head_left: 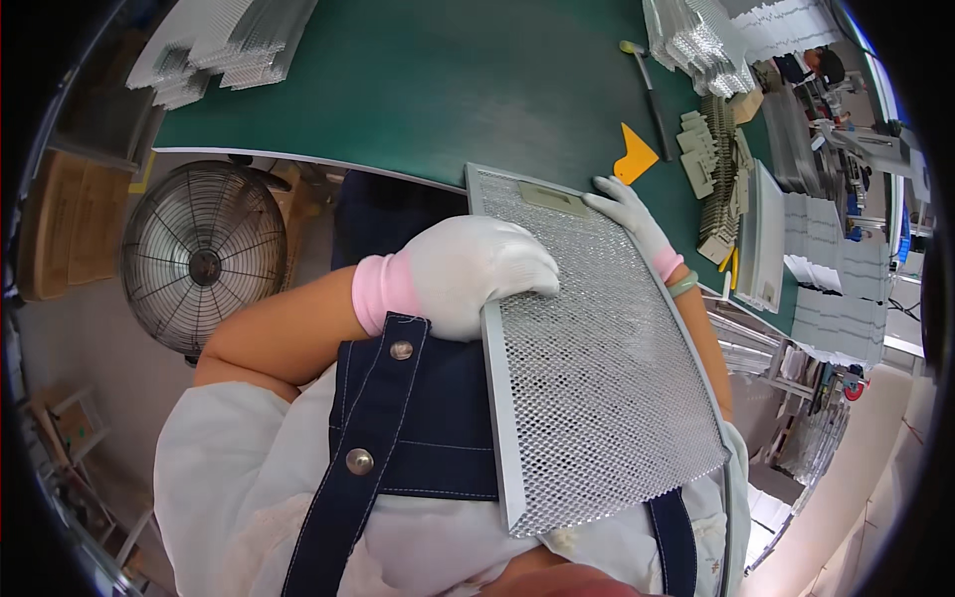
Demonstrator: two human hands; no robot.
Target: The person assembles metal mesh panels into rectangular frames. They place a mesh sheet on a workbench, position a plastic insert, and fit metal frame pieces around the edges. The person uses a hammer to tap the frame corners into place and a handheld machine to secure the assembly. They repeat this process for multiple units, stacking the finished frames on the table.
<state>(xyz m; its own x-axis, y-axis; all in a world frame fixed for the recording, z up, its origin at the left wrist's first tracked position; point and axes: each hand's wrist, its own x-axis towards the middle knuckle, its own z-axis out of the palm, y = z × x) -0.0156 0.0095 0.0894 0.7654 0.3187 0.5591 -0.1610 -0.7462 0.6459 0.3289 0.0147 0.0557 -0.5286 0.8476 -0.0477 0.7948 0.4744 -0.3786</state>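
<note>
Thing in hand: a rectangular silver metal mesh filter panel with a plain aluminium frame (597, 358), being held tilted against the person's chest, its far end lying over the near edge of the dark green worktop (418, 90).
Long axis: running from the far end at the worktop down to the near corner at the apron.
Left hand (477, 274): white-gloved, fingers curling closed over the panel's left frame edge, gripping it about a third of the way down.
Right hand (627, 214): white-gloved, fingers lying flat and mostly extended at the far right corner, touching the frame; whether it is gripping cannot be told.
Nearer hand: both are touching the panel, 1 on each long side.
Nearby: an orange plastic scraper (635, 154) lying just beyond the right hand.
</note>
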